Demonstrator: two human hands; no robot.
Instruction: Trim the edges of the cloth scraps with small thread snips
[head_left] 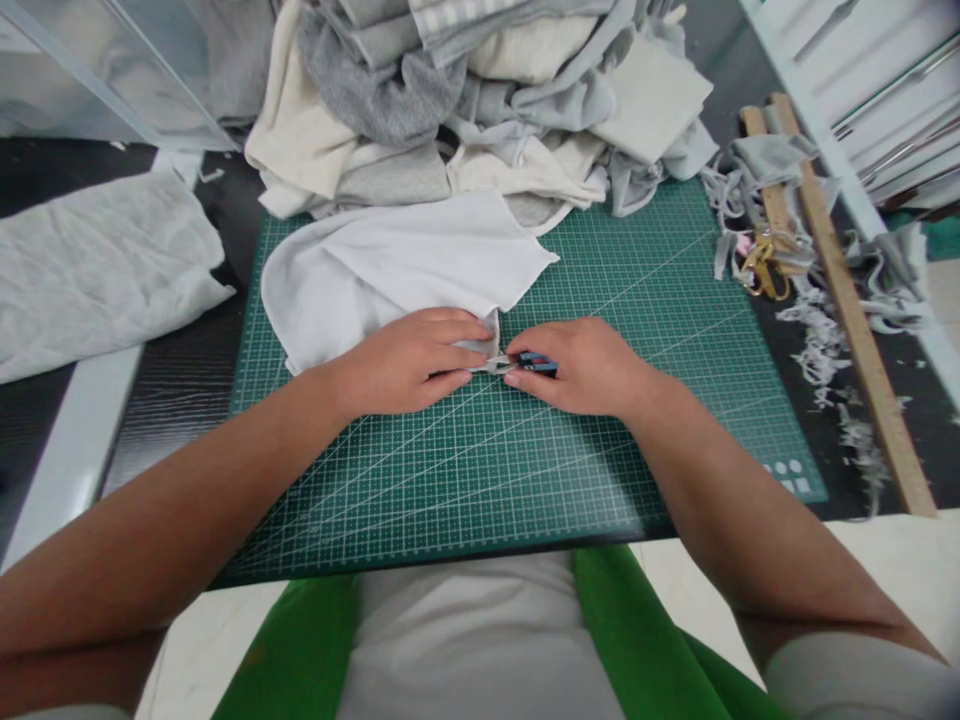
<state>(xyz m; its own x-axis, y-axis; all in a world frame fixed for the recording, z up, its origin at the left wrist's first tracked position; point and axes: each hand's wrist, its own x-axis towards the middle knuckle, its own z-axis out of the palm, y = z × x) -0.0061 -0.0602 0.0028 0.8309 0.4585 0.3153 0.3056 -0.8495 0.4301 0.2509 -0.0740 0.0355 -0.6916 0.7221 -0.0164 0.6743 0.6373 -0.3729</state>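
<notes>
Cloth: white cloth [390, 265] lies crumpled on the cutting mat [637, 300], toward its far left corner, one point reaching the mat's middle
Left hand: left hand [409, 360] lies palm down on the cloth's near point, fingers pressed together, tips pinning the edge
Right hand: right hand [585, 365] curled around a blue-handled cutter [534, 362], thumb and fingers pinching it, metal tip touching the cloth edge
Far edge: fabric pile [480, 100] in greys and creams overhangs the mat
Right of mat: wooden ruler [855, 310], gold scissors [765, 265] and grey scraps [825, 350]
Left of mat: folded pale fabric [97, 270] on the dark worktop
</notes>
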